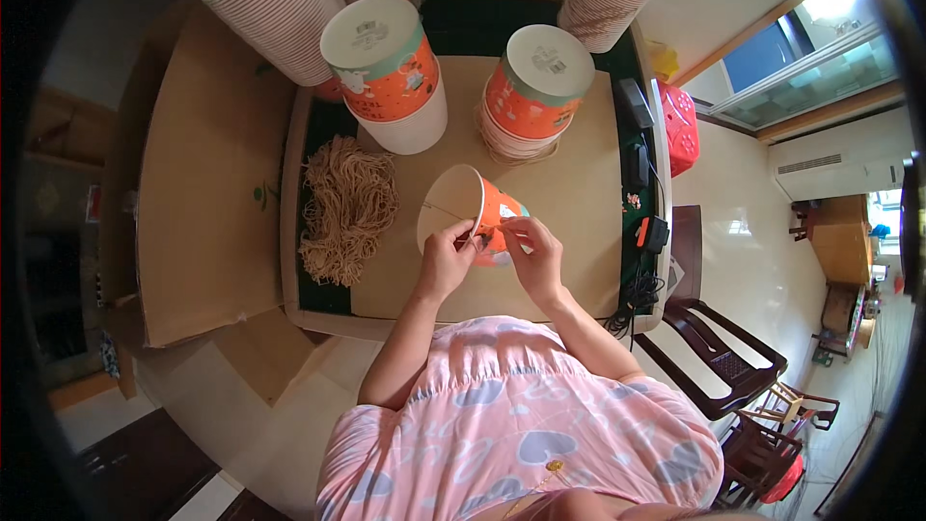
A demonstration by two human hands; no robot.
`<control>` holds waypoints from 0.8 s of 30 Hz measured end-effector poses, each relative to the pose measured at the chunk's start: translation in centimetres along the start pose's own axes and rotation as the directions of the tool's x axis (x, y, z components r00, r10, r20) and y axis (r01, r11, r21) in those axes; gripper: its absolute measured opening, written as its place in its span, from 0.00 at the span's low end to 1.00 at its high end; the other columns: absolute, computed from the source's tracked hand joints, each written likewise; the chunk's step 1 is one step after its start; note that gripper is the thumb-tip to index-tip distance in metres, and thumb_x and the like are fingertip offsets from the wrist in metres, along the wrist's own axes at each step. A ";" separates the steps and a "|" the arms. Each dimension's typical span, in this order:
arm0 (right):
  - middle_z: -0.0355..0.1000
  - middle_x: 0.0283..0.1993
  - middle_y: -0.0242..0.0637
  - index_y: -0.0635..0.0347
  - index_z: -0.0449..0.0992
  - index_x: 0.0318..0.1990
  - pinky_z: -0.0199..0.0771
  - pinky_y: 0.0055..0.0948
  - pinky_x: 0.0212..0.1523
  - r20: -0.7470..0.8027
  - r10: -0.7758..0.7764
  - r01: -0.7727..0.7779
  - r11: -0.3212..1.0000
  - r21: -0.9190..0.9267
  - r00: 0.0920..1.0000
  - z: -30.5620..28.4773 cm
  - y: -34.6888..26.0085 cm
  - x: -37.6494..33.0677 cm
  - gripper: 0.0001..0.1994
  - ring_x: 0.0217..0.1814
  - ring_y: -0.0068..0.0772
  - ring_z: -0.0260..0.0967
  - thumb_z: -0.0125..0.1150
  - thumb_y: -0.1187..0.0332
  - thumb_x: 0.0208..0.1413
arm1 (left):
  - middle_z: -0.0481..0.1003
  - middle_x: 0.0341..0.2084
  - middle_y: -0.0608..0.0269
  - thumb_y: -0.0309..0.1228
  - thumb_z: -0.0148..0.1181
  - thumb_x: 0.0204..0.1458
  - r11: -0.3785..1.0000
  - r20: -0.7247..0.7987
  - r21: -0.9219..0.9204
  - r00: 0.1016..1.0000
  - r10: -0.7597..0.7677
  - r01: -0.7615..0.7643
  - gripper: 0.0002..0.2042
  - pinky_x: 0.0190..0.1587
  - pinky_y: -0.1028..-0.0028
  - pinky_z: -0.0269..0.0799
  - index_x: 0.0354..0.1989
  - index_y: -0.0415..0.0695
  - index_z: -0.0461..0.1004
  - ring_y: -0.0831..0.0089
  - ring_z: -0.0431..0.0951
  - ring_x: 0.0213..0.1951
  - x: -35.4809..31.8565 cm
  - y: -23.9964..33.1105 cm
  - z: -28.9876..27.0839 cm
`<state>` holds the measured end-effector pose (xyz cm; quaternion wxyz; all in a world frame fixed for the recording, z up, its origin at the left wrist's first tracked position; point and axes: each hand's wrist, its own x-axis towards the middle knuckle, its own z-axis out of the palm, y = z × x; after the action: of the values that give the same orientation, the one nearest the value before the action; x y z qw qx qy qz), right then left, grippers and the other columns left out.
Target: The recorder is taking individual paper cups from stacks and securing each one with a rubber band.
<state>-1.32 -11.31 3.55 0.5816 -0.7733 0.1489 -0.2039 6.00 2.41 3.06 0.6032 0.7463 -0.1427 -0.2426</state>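
Observation:
An orange and white paper bucket (497, 205) lies tilted in front of me, its open mouth facing left. My left hand (447, 259) is closed on the near side of its rim, fingers at the edge. Close beside it, my right hand (534, 253) is pinched against the bucket's printed wall; whatever lies between its fingertips is too small to make out. A thin line, perhaps a string, crosses the bucket's pale inside. Left of the bucket lies a loose heap of beige string (348, 210).
Upside-down bucket stacks stand at the back left (386, 72) and back right (540, 82), the right one with string around its lower part. Taller stacks (280, 10) rise behind. A large cardboard box (212, 174) borders the table's left; black cables (639, 297) lie along its right edge.

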 end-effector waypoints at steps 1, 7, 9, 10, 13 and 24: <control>0.74 0.39 0.37 0.65 0.74 0.37 0.75 0.22 0.39 -0.001 0.004 -0.004 1.000 -0.001 1.000 0.0 0.2 -0.1 0.05 0.41 0.24 0.72 0.56 0.81 0.53 | 0.79 0.26 0.59 0.21 0.54 0.51 1.000 -0.018 -0.014 1.000 0.002 -0.002 0.10 0.33 0.78 0.71 0.42 0.35 0.74 0.80 0.77 0.30 0.0 0.1 0.0; 0.74 0.37 0.36 0.66 0.73 0.37 0.75 0.22 0.40 0.043 0.144 -0.149 0.974 0.170 0.989 -0.2 -0.1 0.1 0.05 0.39 0.23 0.71 0.56 0.80 0.53 | 0.78 0.25 0.60 0.21 0.54 0.52 1.000 -0.012 -0.018 1.000 -0.026 0.025 0.10 0.33 0.79 0.71 0.43 0.35 0.74 0.82 0.77 0.29 0.0 0.0 -0.1; 0.74 0.36 0.34 0.67 0.73 0.37 0.75 0.22 0.40 0.078 0.244 -0.256 0.934 0.249 0.967 -0.4 -0.6 0.4 0.04 0.38 0.22 0.71 0.56 0.80 0.54 | 0.78 0.25 0.60 0.21 0.54 0.52 0.999 -0.026 -0.042 0.999 -0.020 0.019 0.11 0.33 0.79 0.71 0.43 0.35 0.74 0.81 0.77 0.29 0.0 -0.4 0.0; 0.74 0.33 0.32 0.67 0.73 0.36 0.73 0.20 0.37 0.138 0.286 -0.314 0.911 0.269 0.948 -0.7 -0.7 0.5 0.03 0.35 0.19 0.70 0.56 0.78 0.54 | 0.78 0.25 0.60 0.21 0.53 0.52 0.998 -0.040 -0.066 0.999 -0.014 0.011 0.11 0.33 0.79 0.72 0.44 0.35 0.74 0.81 0.77 0.29 -0.1 -0.5 0.0; 0.71 0.26 0.28 0.66 0.74 0.33 0.68 0.18 0.29 0.176 0.318 -0.352 0.910 0.221 0.932 -0.8 -0.6 0.7 0.02 0.27 0.15 0.66 0.58 0.76 0.54 | 0.78 0.25 0.60 0.20 0.53 0.52 0.999 -0.038 -0.052 0.999 -0.004 0.002 0.11 0.33 0.79 0.71 0.44 0.35 0.74 0.81 0.77 0.29 0.0 -0.6 0.2; 0.54 0.14 0.24 0.63 0.75 0.32 0.50 0.21 0.18 0.063 0.246 -0.248 0.969 0.023 0.967 0.4 0.6 0.6 0.04 0.17 0.13 0.47 0.63 0.73 0.49 | 0.78 0.24 0.60 0.20 0.52 0.51 1.000 -0.024 0.002 1.000 0.008 -0.008 0.11 0.32 0.79 0.70 0.44 0.36 0.73 0.81 0.76 0.28 -0.5 1.0 0.5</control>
<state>-0.62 -11.39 2.96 0.6183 -0.7457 0.2233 -0.1090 5.39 2.03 4.10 0.6053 0.7490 -0.1386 -0.2310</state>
